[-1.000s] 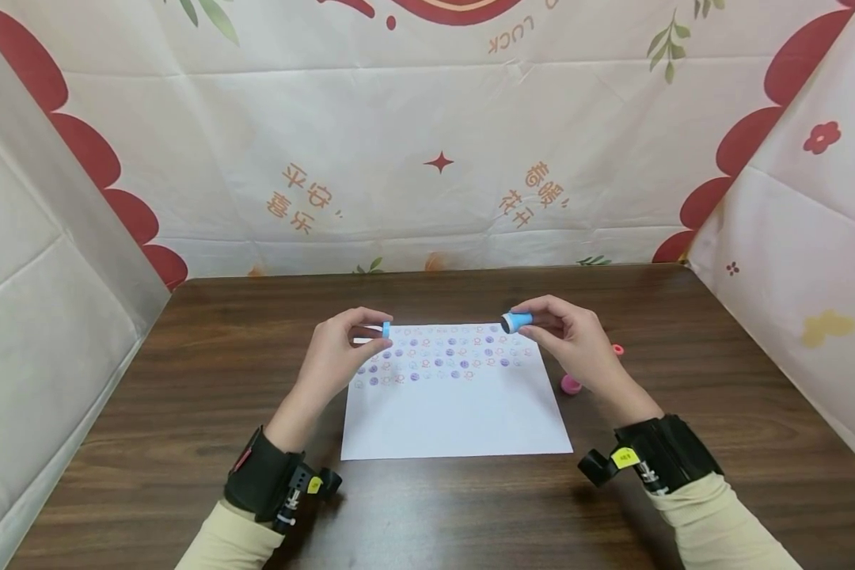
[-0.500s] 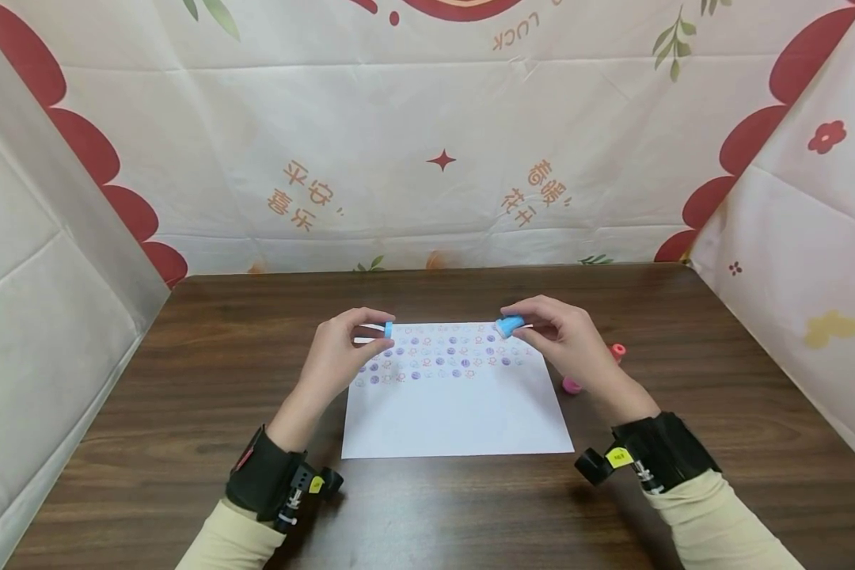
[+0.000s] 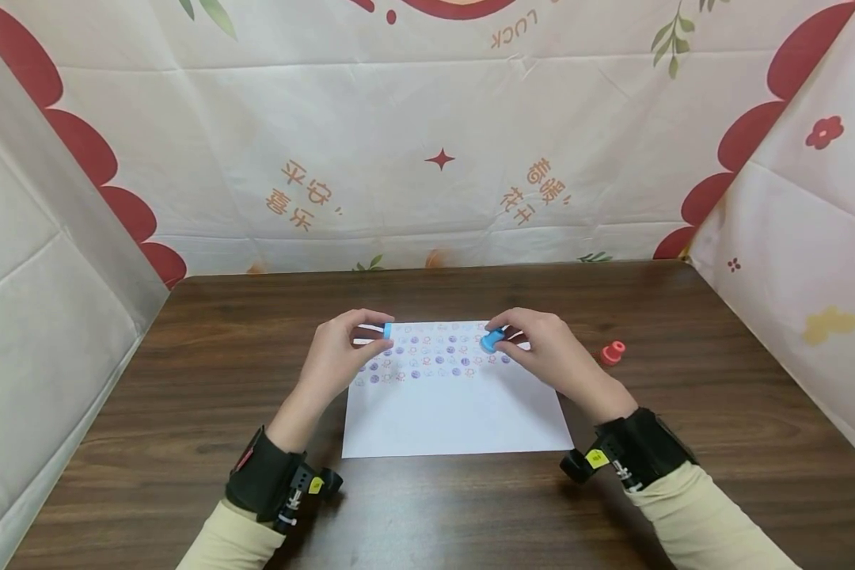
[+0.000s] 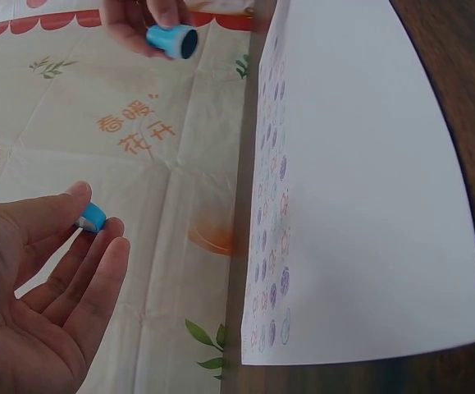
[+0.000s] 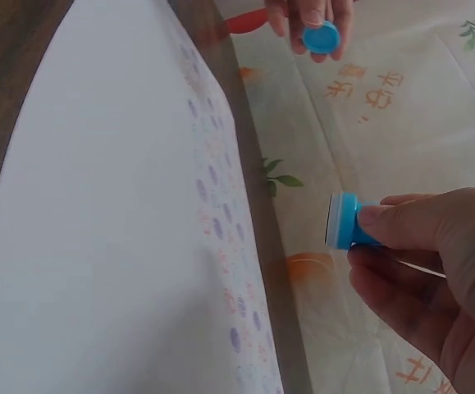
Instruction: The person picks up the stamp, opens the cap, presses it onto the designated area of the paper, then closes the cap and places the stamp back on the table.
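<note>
My right hand (image 3: 541, 344) pinches a blue stamp (image 3: 492, 340) over the upper right part of a white sheet of paper (image 3: 463, 419). In the right wrist view the round end of the stamp points toward the sheet, thumb and fingers on its narrower body. Over the sheet's upper left corner, my left hand (image 3: 331, 352) holds a small round blue cap (image 4: 93, 217) between thumb and fingertips, its other fingers loosely bent. Rows of small purple, red and pale blue stamped marks (image 5: 221, 226) run across the upper part of the sheet; its lower part is white.
A red stamp (image 3: 612, 353) stands on the dark wooden table (image 3: 442, 514), right of the sheet and close by the right forearm. Behind the table hangs a white printed cloth (image 3: 427, 111), with more cloth at both sides.
My right hand has moved left and a little down, turning the stamp's round end down toward the sheet. The pink stamp is now hidden behind the right hand and forearm. My left hand stays put.
</note>
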`<state>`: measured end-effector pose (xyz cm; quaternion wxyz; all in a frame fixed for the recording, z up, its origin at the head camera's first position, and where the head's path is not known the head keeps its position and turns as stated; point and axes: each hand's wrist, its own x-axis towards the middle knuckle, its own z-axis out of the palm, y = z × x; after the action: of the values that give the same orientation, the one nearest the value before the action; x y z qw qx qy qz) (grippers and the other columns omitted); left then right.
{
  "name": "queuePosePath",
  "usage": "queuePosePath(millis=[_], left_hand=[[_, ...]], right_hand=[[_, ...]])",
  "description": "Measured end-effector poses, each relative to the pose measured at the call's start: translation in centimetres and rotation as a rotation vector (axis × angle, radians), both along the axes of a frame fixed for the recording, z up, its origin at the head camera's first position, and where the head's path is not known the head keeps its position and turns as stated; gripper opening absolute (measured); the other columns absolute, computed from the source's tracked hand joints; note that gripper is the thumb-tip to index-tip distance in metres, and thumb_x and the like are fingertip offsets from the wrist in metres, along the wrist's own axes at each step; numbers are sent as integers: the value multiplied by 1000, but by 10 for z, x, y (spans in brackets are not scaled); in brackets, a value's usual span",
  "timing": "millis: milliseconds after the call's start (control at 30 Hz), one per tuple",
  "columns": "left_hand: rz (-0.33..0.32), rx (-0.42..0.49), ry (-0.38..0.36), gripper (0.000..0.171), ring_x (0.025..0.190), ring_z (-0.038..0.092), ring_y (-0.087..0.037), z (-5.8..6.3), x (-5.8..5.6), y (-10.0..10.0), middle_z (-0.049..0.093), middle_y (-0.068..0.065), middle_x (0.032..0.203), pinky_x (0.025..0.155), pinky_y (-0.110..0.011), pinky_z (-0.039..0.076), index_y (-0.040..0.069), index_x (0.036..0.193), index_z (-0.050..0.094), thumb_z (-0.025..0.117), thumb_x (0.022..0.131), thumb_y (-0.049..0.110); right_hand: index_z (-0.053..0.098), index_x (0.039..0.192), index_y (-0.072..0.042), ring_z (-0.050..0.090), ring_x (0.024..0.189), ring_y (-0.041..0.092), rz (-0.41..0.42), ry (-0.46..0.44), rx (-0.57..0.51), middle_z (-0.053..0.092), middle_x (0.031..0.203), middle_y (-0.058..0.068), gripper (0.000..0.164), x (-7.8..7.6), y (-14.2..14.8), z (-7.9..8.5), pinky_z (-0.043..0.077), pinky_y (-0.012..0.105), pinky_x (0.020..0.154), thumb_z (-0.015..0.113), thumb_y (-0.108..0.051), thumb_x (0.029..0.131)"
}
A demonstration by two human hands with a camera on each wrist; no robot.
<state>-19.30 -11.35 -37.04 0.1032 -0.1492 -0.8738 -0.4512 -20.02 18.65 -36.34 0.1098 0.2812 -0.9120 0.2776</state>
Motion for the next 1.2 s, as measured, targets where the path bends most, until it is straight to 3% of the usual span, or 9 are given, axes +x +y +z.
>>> queuePosePath(millis=[367,1200], left_hand=[[1,-4,5,30,91,69,-22,-3,0,0,71,-11,106,78,-42,61,9,108,70,77,79,11],[5,-3,-24,31,92,69,-23,-5,0,2,71,-11,107,79,-43,61,10,109,69,77,79,11]], right_hand=[[70,103,-9,66,80,14,-21,-8,120,73,99,6,25,0,-6,-16,62,38,73,77,-10,79],[71,99,-10,64,80,14,-20,14,195,73,97,6,21,-2,-8,-34,61,38,73,77,-11,79]])
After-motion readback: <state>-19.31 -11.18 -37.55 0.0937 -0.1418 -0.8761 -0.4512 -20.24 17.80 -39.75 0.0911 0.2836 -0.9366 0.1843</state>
